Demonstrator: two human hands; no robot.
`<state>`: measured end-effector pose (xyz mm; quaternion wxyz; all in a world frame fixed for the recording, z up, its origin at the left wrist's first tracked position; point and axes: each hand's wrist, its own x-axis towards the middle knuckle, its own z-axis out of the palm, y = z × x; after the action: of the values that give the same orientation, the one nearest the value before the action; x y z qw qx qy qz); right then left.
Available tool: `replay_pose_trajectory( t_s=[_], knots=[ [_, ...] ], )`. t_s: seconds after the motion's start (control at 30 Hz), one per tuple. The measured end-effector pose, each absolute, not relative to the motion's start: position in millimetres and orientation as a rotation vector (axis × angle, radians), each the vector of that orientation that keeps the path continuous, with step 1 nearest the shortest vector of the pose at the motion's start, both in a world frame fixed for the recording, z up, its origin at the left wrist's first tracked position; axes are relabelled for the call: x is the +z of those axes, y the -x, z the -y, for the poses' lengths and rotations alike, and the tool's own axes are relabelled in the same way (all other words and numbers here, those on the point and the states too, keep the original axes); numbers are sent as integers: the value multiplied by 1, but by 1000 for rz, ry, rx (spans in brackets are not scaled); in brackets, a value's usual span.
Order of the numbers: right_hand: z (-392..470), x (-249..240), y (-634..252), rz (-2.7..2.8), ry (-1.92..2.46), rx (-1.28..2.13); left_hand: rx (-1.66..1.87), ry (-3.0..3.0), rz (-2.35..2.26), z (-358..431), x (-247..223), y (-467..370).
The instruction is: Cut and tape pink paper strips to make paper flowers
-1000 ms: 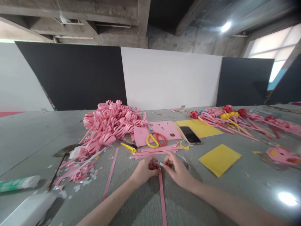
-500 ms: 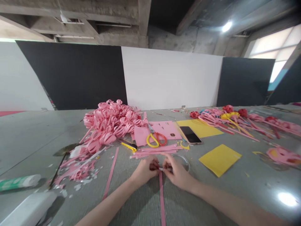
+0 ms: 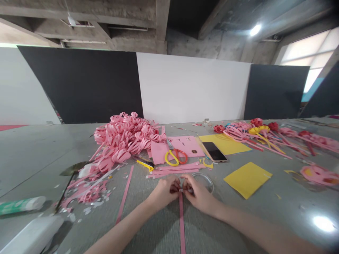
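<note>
A long pink paper strip (image 3: 181,222) runs from the bottom edge of the view up to my two hands. Its far end carries a small whitish piece that sits between my fingertips. My left hand (image 3: 166,190) is closed, pinching that end from the left. From the right, my right hand (image 3: 197,194) bends its thumb and fingers on the same end. Just behind the right hand lies a clear roll of tape (image 3: 209,180), partly covered by it. More pink strips (image 3: 177,170) with white ends lie beyond my fingers, and a single pink strip (image 3: 125,194) lies left of my forearm.
Yellow-and-red-handled scissors (image 3: 176,157) lie on pink sheets, beside a yellow cutter (image 3: 145,164). A phone (image 3: 214,151) and yellow paper (image 3: 247,180) are to the right. Pink paper loops (image 3: 127,137) are heaped at the back left; a glue tube (image 3: 22,205) lies far left.
My right fingers have shifted slightly at the strip's end, and the whitish piece shows shorter between the hands. The arms and the other things have stayed in place.
</note>
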<state>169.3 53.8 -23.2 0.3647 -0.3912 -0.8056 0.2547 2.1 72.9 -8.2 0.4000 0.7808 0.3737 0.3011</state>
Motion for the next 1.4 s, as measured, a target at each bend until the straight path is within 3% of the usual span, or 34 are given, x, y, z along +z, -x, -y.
replay_pose_trajectory(
  t_s=[0.7,1.03,1.4],
  knots=[
    [-53,-21,-170,2072,1078,661,825,-2147,-1028,-64,-2,-7],
    [-54,-22,-169,2019,1056,572,958,-1653,-1085,-72,-14,-7],
    [-53,-22,-170,1948,1102,458,891,-1867,-1086,-67,-4,-8]
  ],
)
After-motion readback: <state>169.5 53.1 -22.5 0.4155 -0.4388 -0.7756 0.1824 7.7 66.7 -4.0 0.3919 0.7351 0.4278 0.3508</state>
